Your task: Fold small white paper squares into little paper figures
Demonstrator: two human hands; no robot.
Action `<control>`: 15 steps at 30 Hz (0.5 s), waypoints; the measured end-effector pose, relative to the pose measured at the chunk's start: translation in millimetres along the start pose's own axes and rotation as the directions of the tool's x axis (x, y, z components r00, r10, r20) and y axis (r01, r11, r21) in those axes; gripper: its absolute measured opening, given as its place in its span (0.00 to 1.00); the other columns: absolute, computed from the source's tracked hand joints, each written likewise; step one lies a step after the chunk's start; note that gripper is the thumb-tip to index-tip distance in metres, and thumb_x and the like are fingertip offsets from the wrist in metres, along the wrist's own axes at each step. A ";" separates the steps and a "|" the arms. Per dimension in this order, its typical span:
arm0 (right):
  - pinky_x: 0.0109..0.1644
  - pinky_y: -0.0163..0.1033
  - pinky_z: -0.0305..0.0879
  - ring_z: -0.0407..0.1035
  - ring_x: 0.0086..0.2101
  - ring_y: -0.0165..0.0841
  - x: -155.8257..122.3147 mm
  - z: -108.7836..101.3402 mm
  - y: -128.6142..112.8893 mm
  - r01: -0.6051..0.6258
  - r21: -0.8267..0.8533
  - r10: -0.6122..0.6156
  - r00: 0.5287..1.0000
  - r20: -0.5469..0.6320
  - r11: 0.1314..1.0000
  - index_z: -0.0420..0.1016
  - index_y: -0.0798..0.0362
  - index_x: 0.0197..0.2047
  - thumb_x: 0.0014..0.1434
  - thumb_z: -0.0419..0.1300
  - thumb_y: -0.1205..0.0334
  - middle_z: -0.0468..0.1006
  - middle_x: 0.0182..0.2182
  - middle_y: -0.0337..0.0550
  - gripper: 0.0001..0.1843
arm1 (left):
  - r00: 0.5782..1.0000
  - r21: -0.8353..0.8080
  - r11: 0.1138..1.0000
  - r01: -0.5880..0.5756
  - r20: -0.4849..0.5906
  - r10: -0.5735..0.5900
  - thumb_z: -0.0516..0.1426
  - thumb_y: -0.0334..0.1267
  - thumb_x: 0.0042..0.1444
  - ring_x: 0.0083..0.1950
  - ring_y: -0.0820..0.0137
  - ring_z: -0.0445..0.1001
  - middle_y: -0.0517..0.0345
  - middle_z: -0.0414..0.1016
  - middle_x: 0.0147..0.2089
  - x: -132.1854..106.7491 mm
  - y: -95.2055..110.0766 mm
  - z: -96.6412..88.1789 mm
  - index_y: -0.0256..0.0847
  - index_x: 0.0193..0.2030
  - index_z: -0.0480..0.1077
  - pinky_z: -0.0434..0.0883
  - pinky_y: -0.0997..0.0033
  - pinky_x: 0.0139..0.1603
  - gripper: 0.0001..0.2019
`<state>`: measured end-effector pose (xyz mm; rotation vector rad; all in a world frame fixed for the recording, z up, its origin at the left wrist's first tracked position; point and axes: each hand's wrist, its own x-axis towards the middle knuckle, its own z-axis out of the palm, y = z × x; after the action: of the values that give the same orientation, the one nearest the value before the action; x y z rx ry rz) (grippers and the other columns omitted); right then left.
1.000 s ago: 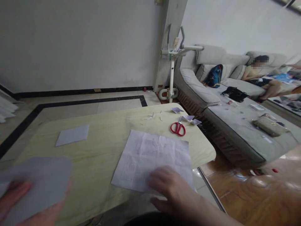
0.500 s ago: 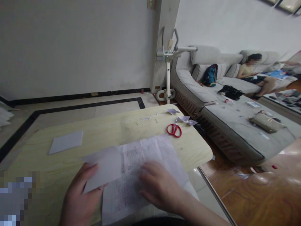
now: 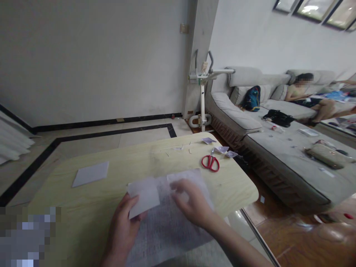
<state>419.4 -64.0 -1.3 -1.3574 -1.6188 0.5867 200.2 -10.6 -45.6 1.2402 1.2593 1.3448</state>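
My left hand [image 3: 126,218] grips a small white sheet of paper [image 3: 144,198] by its left edge, thumb on top and fingers beneath. Under it lies a larger printed sheet [image 3: 169,230], its lines of text too blurred to read. Over the upper part of that sheet is my right hand [image 3: 189,202], fingers curled with a gap to the thumb and nothing visible between them; I cannot tell whether it touches the paper. Red-handled scissors [image 3: 210,163] rest farther back on the table. Beyond them are several small folded paper pieces [image 3: 221,149].
A stack of white paper [image 3: 91,174] lies on the left of the pale wooden table [image 3: 122,163]. Thin paper scraps [image 3: 178,148] are near the far edge. To the right stand a grey sofa [image 3: 283,163] with a seated person [image 3: 303,92], and exercise equipment [image 3: 202,100].
My view has shifted, so the table appears lower and farther right. My left hand still holds the white sheet, now more over the printed sheet. My right hand has lifted its fingers slightly.
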 end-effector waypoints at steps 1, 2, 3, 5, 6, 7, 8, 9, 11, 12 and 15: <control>0.41 0.43 0.69 0.72 0.34 0.36 8.4 3.3 -0.1 -0.075 0.080 0.077 0.997 -0.011 0.994 0.74 0.52 0.46 0.63 0.58 0.62 0.79 0.36 0.45 0.10 | 1.000 0.024 0.999 -0.024 -0.004 0.024 0.70 0.25 0.21 0.45 0.51 0.75 0.54 0.78 0.38 6.1 8.6 3.0 0.46 0.26 0.80 0.76 0.61 0.37 0.19; 0.38 0.41 0.69 0.72 0.32 0.34 17.8 7.2 0.4 -0.152 0.181 0.157 0.988 -0.010 0.972 0.74 0.53 0.47 0.63 0.57 0.61 0.79 0.33 0.43 0.10 | 0.999 0.027 0.999 -0.036 -0.018 0.037 0.69 0.25 0.21 0.46 0.51 0.74 0.55 0.78 0.37 12.9 17.4 8.4 0.47 0.25 0.80 0.76 0.61 0.40 0.19; 0.34 0.39 0.68 0.70 0.28 0.32 27.8 11.4 1.6 -0.220 0.321 0.230 0.973 0.008 0.921 0.74 0.53 0.46 0.63 0.56 0.59 0.77 0.30 0.40 0.11 | 0.999 -0.018 1.000 -0.024 -0.021 0.024 0.69 0.23 0.19 0.46 0.52 0.74 0.56 0.78 0.35 20.1 25.8 16.1 0.47 0.24 0.79 0.76 0.62 0.39 0.20; 0.27 0.35 0.63 0.64 0.22 0.29 47.8 20.3 6.6 -0.272 0.594 0.326 0.945 0.017 0.757 0.72 0.53 0.45 0.62 0.56 0.57 0.73 0.25 0.35 0.12 | 0.993 -0.265 0.957 0.120 0.052 -0.110 0.67 0.21 0.21 0.45 0.54 0.75 0.57 0.78 0.34 34.9 37.8 36.0 0.46 0.23 0.77 0.74 0.67 0.33 0.19; 0.24 0.33 0.60 0.62 0.20 0.27 56.9 24.6 10.4 -0.262 0.621 0.335 0.942 -0.002 0.739 0.72 0.52 0.44 0.60 0.56 0.57 0.70 0.23 0.32 0.12 | 0.986 -0.316 0.935 0.161 0.089 -0.140 0.68 0.24 0.26 0.40 0.57 0.76 0.57 0.77 0.33 41.8 40.6 46.8 0.45 0.23 0.77 0.73 0.69 0.28 0.15; 0.23 0.32 0.58 0.60 0.20 0.27 64.7 28.5 14.8 -0.252 0.629 0.338 0.941 -0.019 0.736 0.72 0.52 0.44 0.58 0.58 0.57 0.68 0.22 0.30 0.12 | 0.983 -0.349 0.920 0.176 0.104 -0.148 0.67 0.29 0.32 0.36 0.59 0.76 0.56 0.78 0.33 48.1 41.3 57.0 0.44 0.25 0.77 0.71 0.70 0.25 0.10; 0.23 0.31 0.55 0.57 0.19 0.26 71.1 32.1 19.7 -0.239 0.638 0.340 0.940 -0.038 0.732 0.71 0.52 0.44 0.57 0.59 0.58 0.65 0.21 0.29 0.12 | 0.981 -0.379 0.905 0.191 0.117 -0.157 0.66 0.32 0.37 0.31 0.62 0.76 0.56 0.77 0.31 53.5 40.1 66.1 0.44 0.27 0.76 0.69 0.72 0.22 0.07; 0.22 0.31 0.53 0.55 0.18 0.26 75.9 35.3 24.7 -0.229 0.647 0.342 0.938 -0.052 0.727 0.70 0.52 0.44 0.56 0.58 0.58 0.64 0.20 0.28 0.13 | 0.977 -0.403 0.891 0.209 0.136 -0.167 0.65 0.34 0.39 0.28 0.64 0.75 0.56 0.76 0.29 58.0 37.4 73.5 0.43 0.28 0.76 0.67 0.72 0.20 0.06; 0.21 0.31 0.51 0.53 0.17 0.26 80.8 40.4 34.1 -0.219 0.658 0.342 0.938 -0.063 0.721 0.70 0.51 0.43 0.56 0.57 0.56 0.60 0.18 0.27 0.12 | 0.971 -0.443 0.865 0.234 0.160 -0.180 0.64 0.35 0.41 0.25 0.66 0.73 0.57 0.76 0.27 64.0 29.6 82.4 0.43 0.29 0.76 0.65 0.73 0.19 0.06; 0.21 0.31 0.52 0.53 0.17 0.26 81.3 42.4 38.0 -0.216 0.657 0.338 0.939 -0.063 0.723 0.70 0.51 0.41 0.57 0.55 0.55 0.60 0.18 0.27 0.11 | 0.968 -0.458 0.854 0.245 0.170 -0.187 0.64 0.36 0.41 0.25 0.66 0.74 0.57 0.76 0.27 65.6 25.3 84.0 0.43 0.29 0.76 0.65 0.72 0.19 0.06; 0.20 0.32 0.54 0.55 0.16 0.28 78.2 46.5 45.5 -0.214 0.629 0.311 0.949 -0.046 0.747 0.71 0.51 0.38 0.61 0.53 0.49 0.61 0.16 0.29 0.15 | 0.957 -0.480 0.831 0.283 0.205 -0.208 0.64 0.37 0.40 0.23 0.66 0.73 0.56 0.76 0.26 66.7 14.3 82.2 0.43 0.28 0.76 0.64 0.72 0.19 0.06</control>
<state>404.2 31.2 -33.8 -1.0898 -0.9713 1.0569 275.3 63.0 -26.6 0.7578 0.8489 1.2600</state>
